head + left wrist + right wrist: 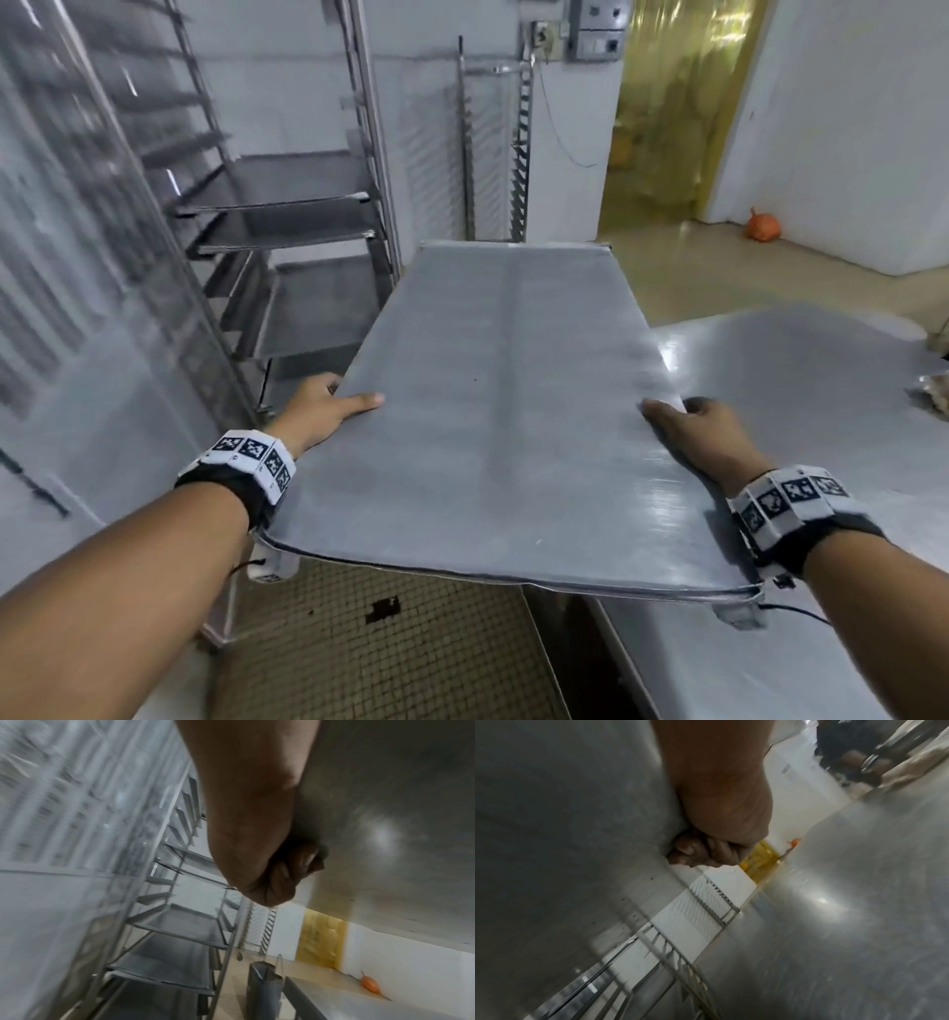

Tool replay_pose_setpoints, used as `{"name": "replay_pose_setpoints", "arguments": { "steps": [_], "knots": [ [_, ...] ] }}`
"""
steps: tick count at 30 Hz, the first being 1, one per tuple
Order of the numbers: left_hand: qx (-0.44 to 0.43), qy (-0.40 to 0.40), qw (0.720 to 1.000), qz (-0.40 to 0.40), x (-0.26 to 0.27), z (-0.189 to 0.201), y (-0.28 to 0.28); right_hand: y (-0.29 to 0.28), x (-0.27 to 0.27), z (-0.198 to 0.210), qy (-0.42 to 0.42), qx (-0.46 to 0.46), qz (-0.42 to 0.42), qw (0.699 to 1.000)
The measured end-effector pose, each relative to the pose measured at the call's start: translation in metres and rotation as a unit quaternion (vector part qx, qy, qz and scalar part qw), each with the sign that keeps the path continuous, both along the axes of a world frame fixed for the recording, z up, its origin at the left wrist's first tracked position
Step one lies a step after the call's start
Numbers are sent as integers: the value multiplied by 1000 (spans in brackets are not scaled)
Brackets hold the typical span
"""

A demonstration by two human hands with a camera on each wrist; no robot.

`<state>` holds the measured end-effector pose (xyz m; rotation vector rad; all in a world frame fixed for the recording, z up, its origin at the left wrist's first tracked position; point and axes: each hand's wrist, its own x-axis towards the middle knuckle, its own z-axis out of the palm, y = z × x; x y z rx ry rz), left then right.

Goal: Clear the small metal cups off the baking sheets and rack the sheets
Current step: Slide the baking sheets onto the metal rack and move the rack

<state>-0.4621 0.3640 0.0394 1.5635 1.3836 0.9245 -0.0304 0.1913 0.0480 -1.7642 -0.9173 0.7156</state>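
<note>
The sheet (pixel 506 411) is held in the air, roughly level, long side running away from the person, between the rack (pixel 287 216) on the left and the worktop (pixel 801 370) on the right. Its top is bare grey metal. The left hand (pixel 321 406) grips its left edge, thumb lying on top; the right hand (pixel 703 437) grips the right edge the same way.

The head view hides the fingers below the sheet. The left wrist view shows them: the left hand (pixel 259 841) has its fingers (pixel 306 862) curled against the sheet's underside (pixel 385 801). The right wrist view likewise shows the right hand (pixel 721 811) with fingers (pixel 693 852) curled under the sheet (pixel 564 821), and the shiny worktop (pixel 847 912) close beside it.

The rack already carries several dark sheets (pixel 287 192) on its lower runners; the left wrist view shows them (pixel 180 925) stacked on successive levels. A second, narrow rack (pixel 495 154) stands by the far wall. An orange bag (pixel 763 226) lies on the floor near a yellow strip curtain (pixel 672 103). Only the right wrist view catches another person (pixel 847 750) beyond the worktop, blurred.
</note>
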Motion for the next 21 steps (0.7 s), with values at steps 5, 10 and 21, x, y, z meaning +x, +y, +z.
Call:
{"name": "replay_pose_setpoints", "arguments": {
  "steps": [5,10,21],
  "knots": [
    [-2,-19,996,83,-73,2,-33,34,-49,14,-8,13,98,995],
    [-11,-48,989,137,-133,6,-60,73,-100,18,-15,15,172,985],
    [-22,21,977,211,-233,-17,-36,163,-188,-3,-46,9,246,968]
  ]
}}
